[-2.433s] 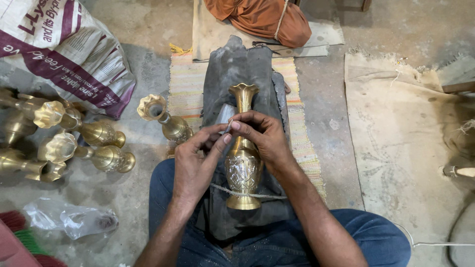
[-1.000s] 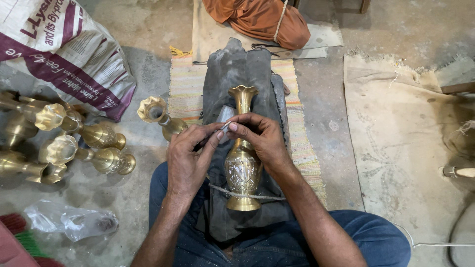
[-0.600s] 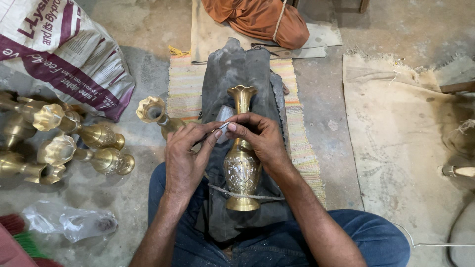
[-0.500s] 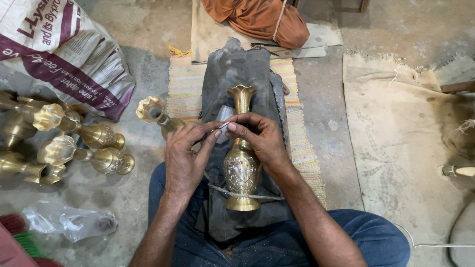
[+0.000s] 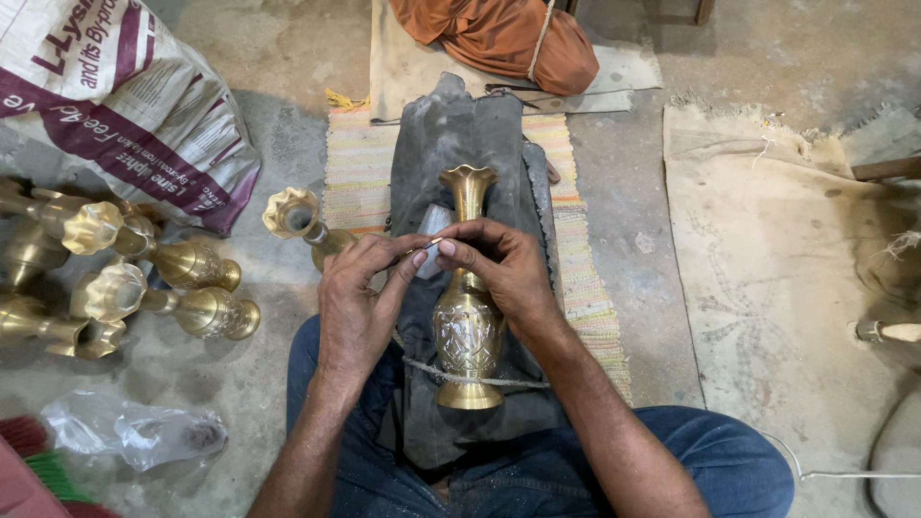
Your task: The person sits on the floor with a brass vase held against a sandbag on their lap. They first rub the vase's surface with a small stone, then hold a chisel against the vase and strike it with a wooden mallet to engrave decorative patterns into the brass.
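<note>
A brass vase (image 5: 467, 331) with an engraved belly and a fluted mouth lies on a dark grey cloth (image 5: 451, 144) over my lap, held down by a thin cord across its foot. My left hand (image 5: 360, 302) and my right hand (image 5: 504, 269) meet over the vase's neck. Between their fingertips they pinch a small grey piece (image 5: 432, 251) and a thin tool that I cannot make out. My right palm rests against the vase's neck and shoulder.
Several brass vases (image 5: 182, 288) lie on the concrete floor at my left, one (image 5: 297, 219) close to the striped mat (image 5: 355, 163). A printed sack (image 5: 115, 105) sits at upper left, an orange bundle (image 5: 499, 38) ahead, a plastic bag (image 5: 134, 432) at lower left, a beige mat (image 5: 777, 259) at right.
My hands have shifted slightly up along the vase's neck and the fingertips have drawn closer together. The vase has stayed in place.
</note>
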Action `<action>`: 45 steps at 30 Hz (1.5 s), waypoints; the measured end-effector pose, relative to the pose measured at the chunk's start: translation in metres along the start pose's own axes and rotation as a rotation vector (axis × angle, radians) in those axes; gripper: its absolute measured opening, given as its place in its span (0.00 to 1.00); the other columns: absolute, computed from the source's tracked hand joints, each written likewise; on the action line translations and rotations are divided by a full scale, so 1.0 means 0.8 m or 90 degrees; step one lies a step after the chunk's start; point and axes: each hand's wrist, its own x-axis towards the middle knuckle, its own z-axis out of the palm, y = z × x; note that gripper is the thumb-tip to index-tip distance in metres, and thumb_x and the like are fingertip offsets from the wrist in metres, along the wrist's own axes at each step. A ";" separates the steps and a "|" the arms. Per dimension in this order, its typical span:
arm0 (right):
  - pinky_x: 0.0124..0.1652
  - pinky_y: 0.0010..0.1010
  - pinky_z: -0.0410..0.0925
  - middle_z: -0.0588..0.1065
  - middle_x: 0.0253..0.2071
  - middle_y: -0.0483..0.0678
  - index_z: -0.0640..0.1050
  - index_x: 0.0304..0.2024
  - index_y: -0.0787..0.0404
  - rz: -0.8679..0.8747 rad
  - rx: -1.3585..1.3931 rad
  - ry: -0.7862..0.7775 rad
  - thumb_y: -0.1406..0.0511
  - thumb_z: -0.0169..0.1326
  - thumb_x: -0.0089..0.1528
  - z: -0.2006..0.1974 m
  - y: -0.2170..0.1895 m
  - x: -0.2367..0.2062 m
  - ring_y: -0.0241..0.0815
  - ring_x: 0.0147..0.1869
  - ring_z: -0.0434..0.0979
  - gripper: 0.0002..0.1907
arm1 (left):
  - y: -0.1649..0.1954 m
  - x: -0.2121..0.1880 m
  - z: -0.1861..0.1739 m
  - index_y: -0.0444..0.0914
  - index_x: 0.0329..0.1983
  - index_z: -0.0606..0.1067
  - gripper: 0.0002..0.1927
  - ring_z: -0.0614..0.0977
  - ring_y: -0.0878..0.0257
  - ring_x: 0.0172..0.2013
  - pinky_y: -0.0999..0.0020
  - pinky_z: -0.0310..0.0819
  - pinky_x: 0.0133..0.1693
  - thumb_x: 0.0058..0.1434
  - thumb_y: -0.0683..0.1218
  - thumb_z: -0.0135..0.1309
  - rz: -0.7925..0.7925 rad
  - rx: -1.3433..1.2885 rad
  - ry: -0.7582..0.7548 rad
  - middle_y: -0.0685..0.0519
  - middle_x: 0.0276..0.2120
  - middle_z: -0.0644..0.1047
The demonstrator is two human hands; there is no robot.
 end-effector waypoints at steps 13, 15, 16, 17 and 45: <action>0.47 0.31 0.75 0.80 0.45 0.49 0.82 0.49 0.62 -0.076 -0.166 0.024 0.66 0.61 0.66 0.006 -0.015 -0.007 0.35 0.46 0.81 0.10 | -0.011 0.003 -0.006 0.44 0.52 0.83 0.11 0.83 0.62 0.39 0.68 0.79 0.43 0.68 0.45 0.58 -0.195 -0.299 -0.111 0.54 0.40 0.85; 0.49 0.35 0.76 0.78 0.50 0.45 0.82 0.49 0.57 -0.180 -0.410 0.068 0.66 0.60 0.65 0.006 -0.024 -0.012 0.36 0.49 0.81 0.09 | -0.012 0.000 -0.012 0.43 0.52 0.82 0.11 0.84 0.60 0.41 0.68 0.78 0.44 0.68 0.44 0.57 -0.151 -0.282 -0.105 0.54 0.42 0.84; 0.57 0.42 0.69 0.78 0.52 0.45 0.82 0.49 0.57 -0.271 -0.567 0.043 0.66 0.60 0.63 0.005 -0.029 -0.012 0.41 0.56 0.77 0.11 | -0.011 -0.004 -0.015 0.42 0.51 0.83 0.11 0.83 0.58 0.40 0.66 0.77 0.43 0.67 0.44 0.58 -0.111 -0.176 -0.087 0.52 0.40 0.83; 0.65 0.48 0.62 0.77 0.54 0.44 0.82 0.49 0.57 -0.362 -0.722 0.015 0.67 0.61 0.61 0.003 -0.033 -0.013 0.45 0.62 0.74 0.13 | -0.011 -0.008 -0.017 0.42 0.50 0.83 0.11 0.83 0.57 0.39 0.65 0.77 0.42 0.65 0.43 0.59 -0.072 -0.071 -0.070 0.51 0.38 0.81; 0.74 0.65 0.31 0.77 0.58 0.40 0.84 0.47 0.54 -0.297 -0.941 -0.074 0.64 0.58 0.63 0.010 -0.026 -0.013 0.49 0.80 0.52 0.10 | -0.009 -0.026 -0.005 0.39 0.53 0.81 0.16 0.74 0.53 0.41 0.55 0.68 0.44 0.62 0.43 0.59 0.157 0.385 -0.107 0.50 0.42 0.76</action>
